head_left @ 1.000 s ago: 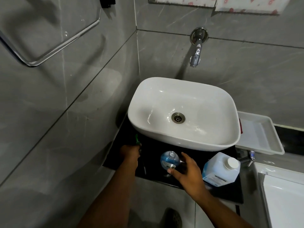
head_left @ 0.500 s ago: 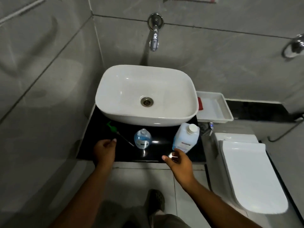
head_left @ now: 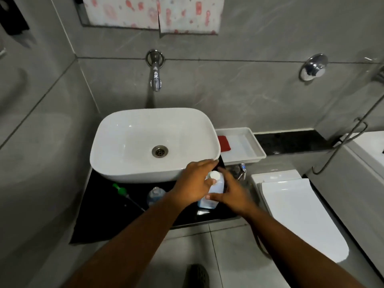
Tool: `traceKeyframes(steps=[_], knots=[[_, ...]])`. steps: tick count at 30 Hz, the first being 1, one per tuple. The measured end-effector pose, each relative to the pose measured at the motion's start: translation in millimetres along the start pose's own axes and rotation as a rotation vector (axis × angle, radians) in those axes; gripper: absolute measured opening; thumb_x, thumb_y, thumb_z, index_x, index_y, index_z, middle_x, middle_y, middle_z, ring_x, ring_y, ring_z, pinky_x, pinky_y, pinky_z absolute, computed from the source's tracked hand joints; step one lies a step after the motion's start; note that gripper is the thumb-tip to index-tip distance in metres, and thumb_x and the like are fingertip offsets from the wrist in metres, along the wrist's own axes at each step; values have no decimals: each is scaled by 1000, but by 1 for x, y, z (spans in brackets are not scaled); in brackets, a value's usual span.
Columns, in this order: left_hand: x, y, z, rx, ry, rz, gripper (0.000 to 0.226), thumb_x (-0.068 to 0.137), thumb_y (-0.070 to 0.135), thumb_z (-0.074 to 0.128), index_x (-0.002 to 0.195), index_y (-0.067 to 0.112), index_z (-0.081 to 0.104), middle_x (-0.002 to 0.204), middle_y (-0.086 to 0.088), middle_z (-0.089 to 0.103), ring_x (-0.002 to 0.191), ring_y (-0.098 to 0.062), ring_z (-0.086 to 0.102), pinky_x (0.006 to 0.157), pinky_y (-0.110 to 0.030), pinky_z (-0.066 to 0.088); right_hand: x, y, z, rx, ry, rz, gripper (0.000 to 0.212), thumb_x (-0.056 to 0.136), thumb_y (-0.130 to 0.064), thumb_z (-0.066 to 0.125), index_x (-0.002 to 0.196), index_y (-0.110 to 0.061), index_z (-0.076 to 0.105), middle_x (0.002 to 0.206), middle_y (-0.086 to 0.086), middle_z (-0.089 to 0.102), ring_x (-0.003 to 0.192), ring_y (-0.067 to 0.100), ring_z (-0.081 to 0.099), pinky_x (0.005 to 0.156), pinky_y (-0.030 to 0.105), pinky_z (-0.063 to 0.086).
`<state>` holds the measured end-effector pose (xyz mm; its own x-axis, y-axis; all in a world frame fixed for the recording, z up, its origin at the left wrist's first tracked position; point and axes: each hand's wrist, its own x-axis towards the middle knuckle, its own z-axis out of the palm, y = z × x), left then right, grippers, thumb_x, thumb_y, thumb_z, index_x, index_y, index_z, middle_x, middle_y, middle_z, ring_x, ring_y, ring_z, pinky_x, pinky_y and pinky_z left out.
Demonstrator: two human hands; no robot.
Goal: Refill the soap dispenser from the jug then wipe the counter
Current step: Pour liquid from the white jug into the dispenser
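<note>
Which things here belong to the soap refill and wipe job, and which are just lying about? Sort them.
Job: jug, capped, both hands on it; left hand; right hand; soap dispenser, pump off; green pump lying on the counter.

Lying about: basin, tap, white tray holding a red item, toilet.

2 hands (head_left: 194, 180) (head_left: 232, 191), 1 jug (head_left: 214, 190), 1 soap dispenser (head_left: 154, 194), 1 green pump (head_left: 121, 191), 1 basin (head_left: 116, 161), 1 tap (head_left: 155, 80), 1 tray (head_left: 249, 142), 1 toilet (head_left: 299, 215).
</note>
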<state>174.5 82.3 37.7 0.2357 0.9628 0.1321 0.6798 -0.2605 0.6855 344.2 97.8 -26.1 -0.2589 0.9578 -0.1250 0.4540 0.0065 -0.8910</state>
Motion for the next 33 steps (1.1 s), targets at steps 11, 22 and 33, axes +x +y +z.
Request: traceKeyframes(steps=[11, 22, 33], knots=[[14, -18, 24, 235, 137, 33, 40, 76, 47, 71, 100, 16, 72, 98, -2, 73, 94, -23, 59, 87, -38, 45, 2, 12, -1, -30, 35, -61, 73, 62, -34, 88, 122, -26, 47, 112, -6, 62, 99, 8, 62, 75, 23, 56], [-8, -14, 35, 23, 443, -88, 40, 70, 43, 74, 100, 18, 65, 94, 2, 69, 86, -11, 59, 80, -30, 53, 1, 13, -3, 13, 13, -49, 70, 65, -32, 86, 123, -30, 46, 116, -9, 58, 103, 8, 60, 76, 20, 57], [10, -9, 38, -3, 287, 4, 37, 76, 28, 74, 108, 12, 68, 106, -4, 71, 95, -15, 62, 88, -28, 48, 2, 16, -6, -42, 15, -43, 73, 59, -46, 83, 120, -36, 45, 115, -13, 59, 103, 6, 60, 80, 24, 57]])
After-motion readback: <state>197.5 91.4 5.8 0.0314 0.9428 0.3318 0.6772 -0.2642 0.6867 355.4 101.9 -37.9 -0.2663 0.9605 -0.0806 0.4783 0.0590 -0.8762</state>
